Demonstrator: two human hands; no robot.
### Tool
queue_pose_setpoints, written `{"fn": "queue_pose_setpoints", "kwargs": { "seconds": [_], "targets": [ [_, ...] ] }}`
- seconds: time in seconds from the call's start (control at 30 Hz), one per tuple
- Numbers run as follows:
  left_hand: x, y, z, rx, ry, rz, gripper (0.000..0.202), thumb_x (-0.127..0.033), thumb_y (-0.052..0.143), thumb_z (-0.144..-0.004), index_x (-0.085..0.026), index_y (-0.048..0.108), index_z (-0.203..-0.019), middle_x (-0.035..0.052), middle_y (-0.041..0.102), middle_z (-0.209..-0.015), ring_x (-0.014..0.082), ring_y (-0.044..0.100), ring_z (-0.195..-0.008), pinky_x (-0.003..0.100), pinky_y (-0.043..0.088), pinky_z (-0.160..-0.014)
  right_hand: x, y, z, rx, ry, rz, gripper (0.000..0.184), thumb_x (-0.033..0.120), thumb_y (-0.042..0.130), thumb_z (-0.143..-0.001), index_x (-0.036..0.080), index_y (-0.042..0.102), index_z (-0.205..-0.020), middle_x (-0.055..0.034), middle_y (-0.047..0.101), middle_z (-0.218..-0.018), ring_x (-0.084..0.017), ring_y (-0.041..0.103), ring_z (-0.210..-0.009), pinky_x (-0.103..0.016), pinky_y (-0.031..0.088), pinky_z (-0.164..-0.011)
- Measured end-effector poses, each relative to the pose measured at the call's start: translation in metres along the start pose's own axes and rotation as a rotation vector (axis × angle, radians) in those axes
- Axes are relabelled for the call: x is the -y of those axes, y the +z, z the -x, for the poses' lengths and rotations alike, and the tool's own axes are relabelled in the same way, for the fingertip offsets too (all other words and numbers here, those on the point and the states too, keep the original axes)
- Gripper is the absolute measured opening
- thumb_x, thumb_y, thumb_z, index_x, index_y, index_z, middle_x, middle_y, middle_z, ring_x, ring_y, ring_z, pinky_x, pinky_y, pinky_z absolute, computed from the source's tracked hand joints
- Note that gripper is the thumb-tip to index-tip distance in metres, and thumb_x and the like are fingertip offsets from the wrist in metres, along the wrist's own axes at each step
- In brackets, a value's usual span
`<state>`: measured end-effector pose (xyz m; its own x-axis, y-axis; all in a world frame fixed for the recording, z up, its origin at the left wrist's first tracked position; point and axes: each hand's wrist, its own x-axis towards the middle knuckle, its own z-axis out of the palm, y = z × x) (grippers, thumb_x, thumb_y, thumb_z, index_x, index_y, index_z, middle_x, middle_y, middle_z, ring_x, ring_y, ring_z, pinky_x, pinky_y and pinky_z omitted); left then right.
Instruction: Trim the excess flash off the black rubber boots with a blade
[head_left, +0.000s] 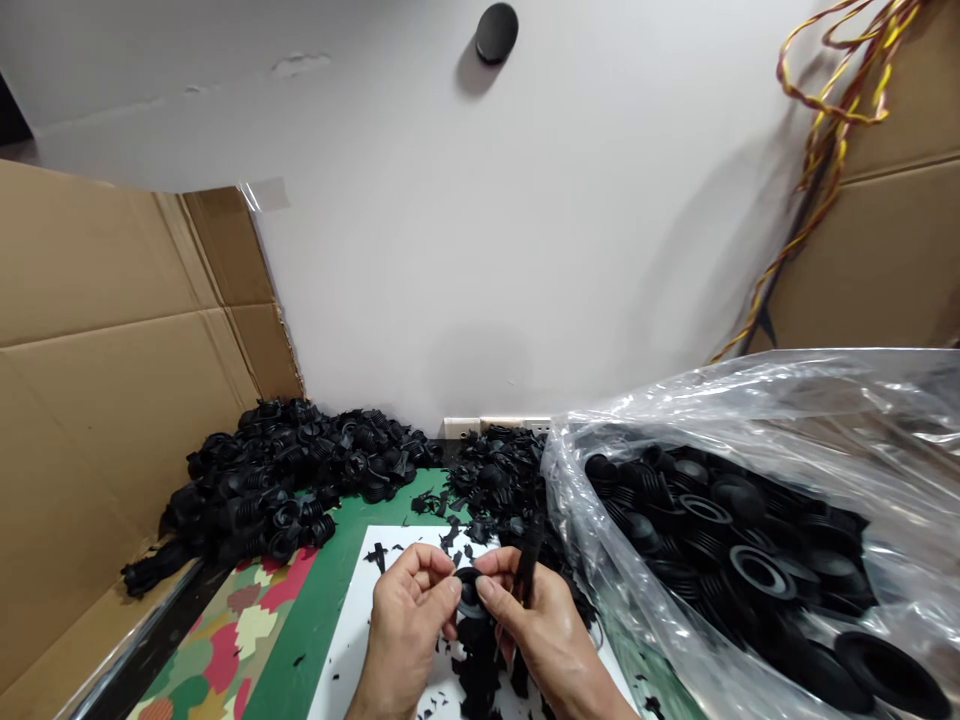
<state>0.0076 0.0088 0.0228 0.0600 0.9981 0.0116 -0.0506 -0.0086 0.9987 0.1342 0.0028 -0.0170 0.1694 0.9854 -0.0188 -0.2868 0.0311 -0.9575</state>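
Note:
Between both hands is a small round black rubber part [469,592], apparently a ribbed boot, held over a white sheet [341,650]. My left hand [409,625] pinches its left edge with thumb and fingers. From the other side my right hand [546,625] grips the right edge. A slim dark tool [529,555] also sticks up out of the right hand's fingers; its kind is unclear. Black rubber scraps [478,665] lie on the sheet below, partly hidden by the hands.
Ribbed black rubber parts [277,480] are heaped at left; more scraps [499,470] pile up by the wall. At right, a clear plastic bag [570,450] holds round rubber boots [761,572]. Cardboard [112,400] stands at left. Twisted wires [832,190] hang upper right.

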Motion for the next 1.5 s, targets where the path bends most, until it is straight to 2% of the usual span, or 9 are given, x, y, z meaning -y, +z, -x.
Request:
{"fn": "queue_pose_setpoints", "kwargs": {
  "seconds": [0.2,0.3,0.4,0.67,0.87,1.0,1.17,1.37,1.5],
  "targets": [
    [0.008,-0.001,0.000,0.019,0.093,-0.196,0.009,-0.022,0.060,-0.073,-0.020,0.064,-0.080,-0.0040,0.055,-0.063,0.0106,0.044,-0.050,0.019,0.036,-0.043,0.009,0.001,0.004,-0.020,-0.042,0.078,0.030,0.043,0.074,-0.062,0.016,0.068,-0.073,-0.0014,0.061,-0.057,-0.016,0.053,-0.048,-0.026,0.040,-0.044],
    [0.011,-0.001,0.001,0.020,0.092,-0.278,0.014,-0.023,0.059,-0.074,-0.019,0.068,-0.083,-0.0002,0.064,-0.073,0.0123,0.048,-0.053,0.020,0.038,-0.047,0.012,0.001,0.004,-0.038,-0.059,0.092,0.027,0.041,0.073,-0.063,0.016,0.068,-0.071,-0.0025,0.062,-0.059,-0.018,0.054,-0.053,-0.027,0.041,-0.047],
    [0.013,-0.001,0.001,0.002,0.073,-0.314,0.016,-0.026,0.061,-0.073,-0.018,0.070,-0.084,0.0001,0.064,-0.068,0.0127,0.049,-0.053,0.021,0.039,-0.048,0.011,0.002,0.005,-0.045,-0.073,0.125,0.024,0.038,0.070,-0.065,0.015,0.067,-0.071,-0.0042,0.063,-0.061,-0.020,0.056,-0.058,-0.029,0.042,-0.052],
    [0.001,0.013,-0.001,-0.128,-0.069,-0.034,0.011,-0.017,0.068,-0.051,-0.014,0.067,-0.062,-0.0040,0.057,-0.047,0.0096,0.046,-0.042,0.020,0.038,-0.042,0.012,0.004,0.010,0.003,-0.150,0.103,0.025,0.041,0.067,-0.069,0.015,0.066,-0.070,-0.0053,0.064,-0.064,-0.021,0.057,-0.062,-0.032,0.045,-0.060],
    [0.003,0.015,0.000,-0.112,-0.094,0.024,0.014,-0.011,0.065,-0.049,-0.013,0.069,-0.063,-0.0007,0.063,-0.053,0.0104,0.052,-0.049,0.020,0.040,-0.048,0.010,0.002,0.003,-0.043,0.016,-0.059,0.030,0.041,0.078,-0.055,0.015,0.066,-0.062,0.0023,0.054,-0.049,-0.011,0.043,-0.043,-0.024,0.033,-0.043],
    [0.006,0.009,-0.001,-0.085,-0.106,-0.004,0.018,-0.011,0.067,-0.051,-0.012,0.071,-0.068,-0.0038,0.056,-0.049,0.0087,0.047,-0.045,0.020,0.036,-0.045,0.004,0.002,-0.002,-0.059,0.154,-0.185,0.037,0.042,0.082,-0.045,0.013,0.065,-0.060,0.0034,0.051,-0.044,-0.008,0.039,-0.038,-0.022,0.028,-0.038],
    [0.004,0.009,-0.001,-0.071,-0.021,-0.152,0.014,-0.012,0.067,-0.052,-0.015,0.070,-0.065,-0.0038,0.057,-0.050,0.0092,0.045,-0.044,0.019,0.036,-0.043,0.009,0.001,0.000,-0.055,0.163,-0.189,0.034,0.040,0.081,-0.048,0.013,0.065,-0.061,0.0032,0.051,-0.045,-0.009,0.040,-0.038,-0.022,0.029,-0.039],
    [0.006,0.009,0.005,-0.149,0.061,-0.239,0.011,-0.019,0.066,-0.060,-0.018,0.072,-0.069,0.0007,0.066,-0.058,0.0164,0.057,-0.054,0.023,0.042,-0.048,0.014,0.001,0.002,-0.007,0.023,-0.020,0.030,0.039,0.078,-0.055,0.013,0.066,-0.061,0.0032,0.052,-0.048,-0.010,0.042,-0.042,-0.023,0.031,-0.041],
    [0.007,0.004,0.002,-0.046,0.022,-0.210,0.015,-0.023,0.065,-0.063,-0.015,0.073,-0.074,0.0043,0.070,-0.064,0.0174,0.059,-0.057,0.025,0.045,-0.053,0.013,0.001,0.001,-0.012,0.092,-0.087,0.034,0.041,0.080,-0.051,0.013,0.064,-0.062,0.0040,0.051,-0.045,-0.009,0.041,-0.040,-0.023,0.031,-0.040]
  ]
}}
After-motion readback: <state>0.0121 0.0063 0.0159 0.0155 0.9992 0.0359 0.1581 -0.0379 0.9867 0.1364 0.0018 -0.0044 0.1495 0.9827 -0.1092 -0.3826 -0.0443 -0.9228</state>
